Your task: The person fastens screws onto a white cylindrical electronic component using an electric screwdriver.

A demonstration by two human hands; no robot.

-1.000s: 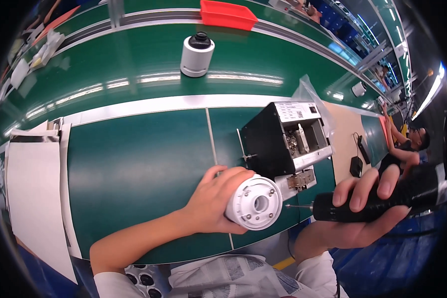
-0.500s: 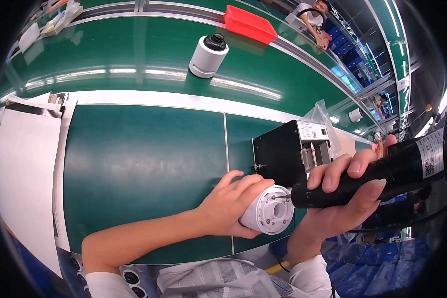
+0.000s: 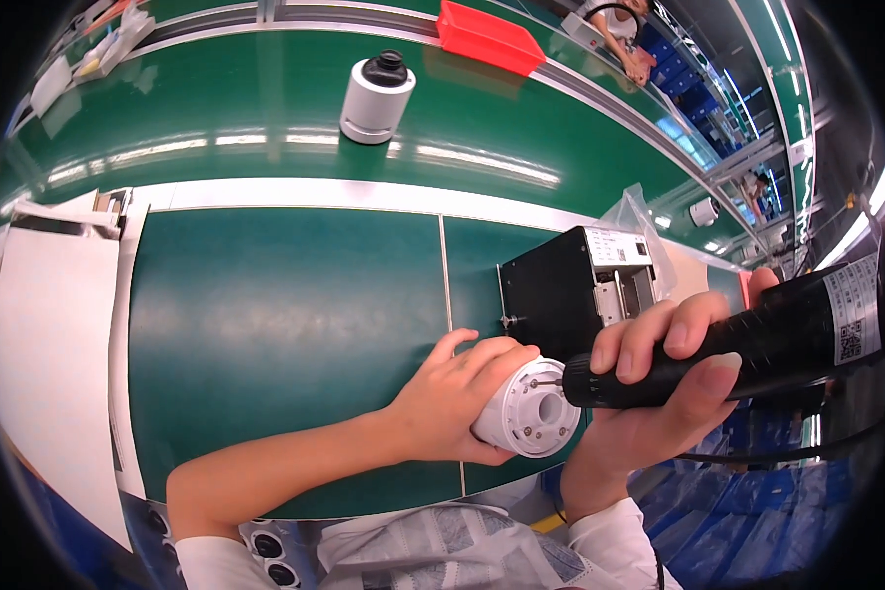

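Note:
My left hand [image 3: 462, 398] is wrapped round a white cylindrical housing [image 3: 538, 433], tilted so that its end face points right. That face has a round hole in the middle and several small screws around it. In my right hand [image 3: 669, 379] is a black electric screwdriver [image 3: 777, 334] with a label on its body and a cable at its rear. Its thin bit [image 3: 551, 384] reaches a screw at the upper left of the housing's face.
Behind my hands stands a black box-shaped machine [image 3: 551, 290] with a clear plastic bag beside it. A white cylinder with a black top [image 3: 376, 103] stands on the green conveyor [image 3: 216, 88]. Farther back are a red bin [image 3: 490, 39] and a person [image 3: 619, 39]. White boards [image 3: 54, 344] lie at left.
The white cylinder on the conveyor has shifted left. My right hand and the screwdriver have moved slightly left, closer to the housing's face. The left hand keeps its hold.

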